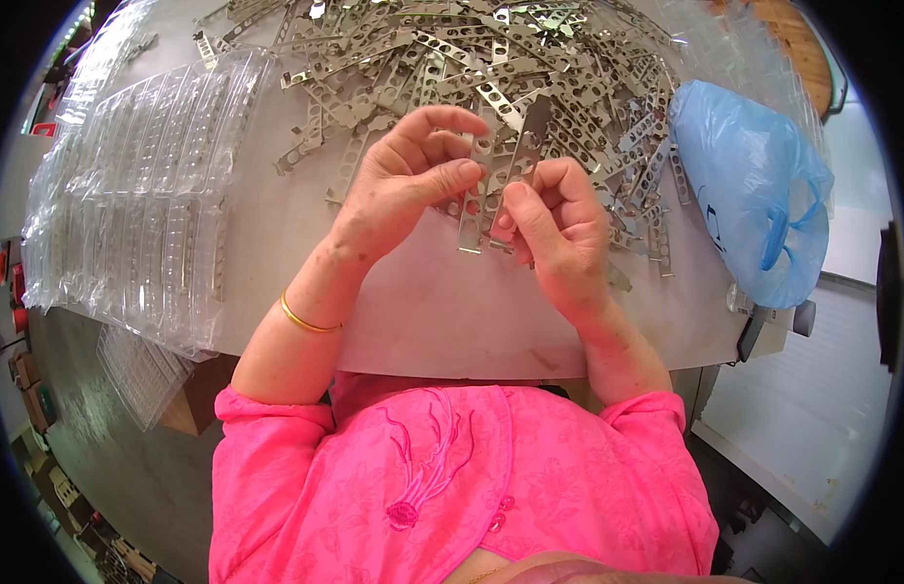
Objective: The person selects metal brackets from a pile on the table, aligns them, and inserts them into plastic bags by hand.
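Note:
My left hand [405, 180] pinches a flat metal strip [471, 219] with a row of round holes, held nearly upright over the table. Close beside it, my right hand [567, 232] grips a second, darker metal strip [533, 131] between thumb and fingers, its upper end leaning slightly right. The two strips are side by side with a narrow gap; whether they touch lower down I cannot tell. Just beyond both hands spreads a large heap of similar perforated metal strips [374, 73], lying in all directions.
Stacked clear plastic trays [150, 185], with rows of slots, stand on the left of the white table [403, 336]. A blue plastic bag [754, 185] sits at the right edge. More clear plastic trays [141, 375] lie below the table at left, by a cardboard box [201, 394].

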